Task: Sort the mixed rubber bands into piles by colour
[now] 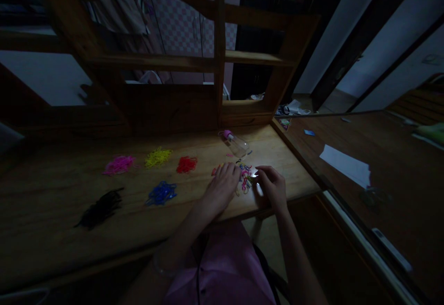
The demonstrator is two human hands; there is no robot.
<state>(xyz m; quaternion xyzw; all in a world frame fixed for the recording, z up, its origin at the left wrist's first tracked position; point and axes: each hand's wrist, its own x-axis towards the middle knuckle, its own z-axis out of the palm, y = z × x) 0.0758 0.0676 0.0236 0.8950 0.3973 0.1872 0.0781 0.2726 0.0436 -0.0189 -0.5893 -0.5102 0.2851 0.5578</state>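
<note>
My left hand [224, 182] lies flat on the wooden desk [69, 194], fingers stretched over the left side of a small mixed pile of coloured loops [245, 177]. Just right of that pile my right hand [272, 184] has its fingers curled in a pinch at the pile's edge; whether anything is in them is too small to make out. Sorted heaps lie to the left: pink [118, 164], yellow [158, 156], red [186, 164], blue [161, 192] and black [100, 208].
A clear plastic bottle with a pink cap [235, 143] lies on its side behind the mixed pile. A wooden shelf unit [218, 59] stands at the desk's back. To the right is a mirrored surface with white paper [345, 165]. The room is dim.
</note>
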